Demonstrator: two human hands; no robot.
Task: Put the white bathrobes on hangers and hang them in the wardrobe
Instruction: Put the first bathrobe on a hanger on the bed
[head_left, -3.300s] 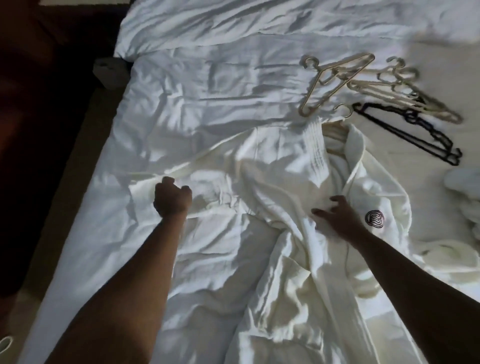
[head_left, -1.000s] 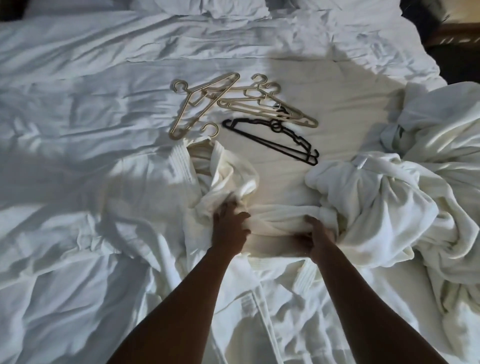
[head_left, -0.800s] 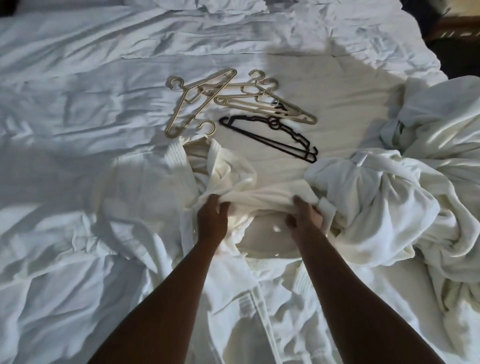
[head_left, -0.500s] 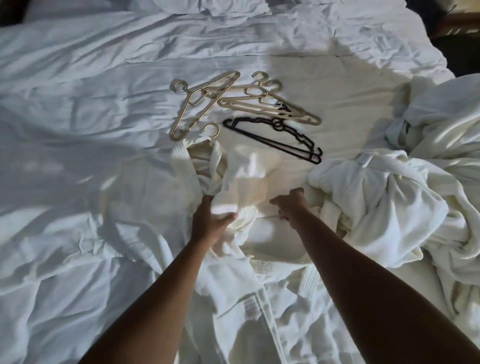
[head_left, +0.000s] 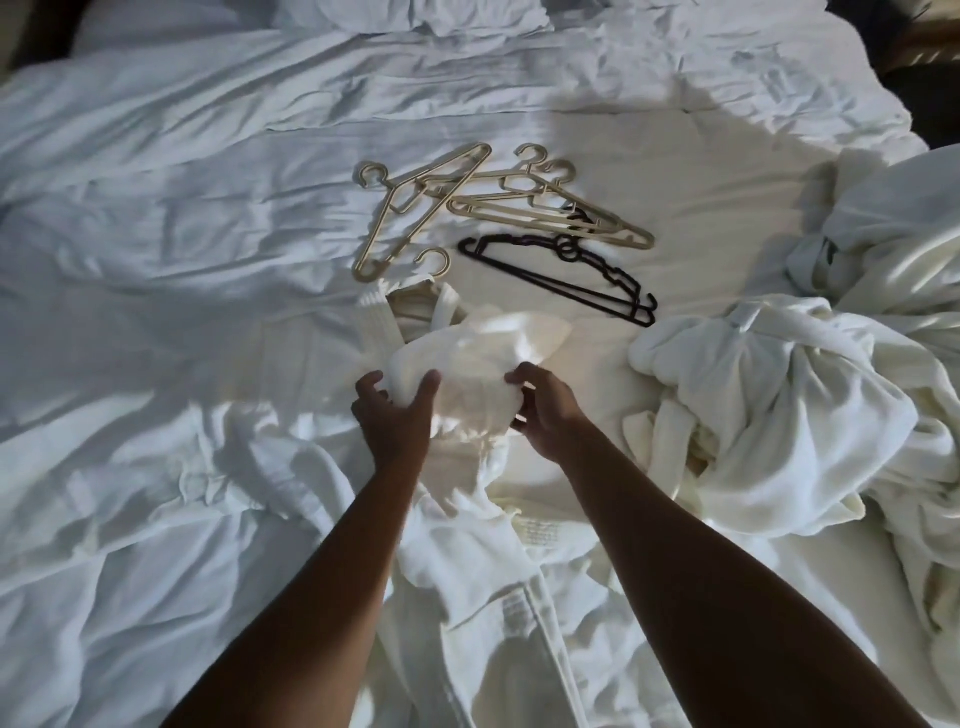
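At mid-bed, a white bathrobe (head_left: 483, 561) lay spread, long axis running from near edge up toward its collar (head_left: 379, 317), collar end pointing away from the person. Both hands held a bunched fold of it, lifted: left hand (head_left: 397, 415) gripped the fold's left side, right hand (head_left: 545, 410) curled round the right. A beige hanger hook (head_left: 434, 260) poked out at the collar. Just beyond lay loose beige hangers (head_left: 509, 208) and a black hanger (head_left: 566, 278), overlapping. A second crumpled bathrobe (head_left: 769, 415) was heaped right, near the bed (head_left: 156, 260) edge. Open sheet room lay left.
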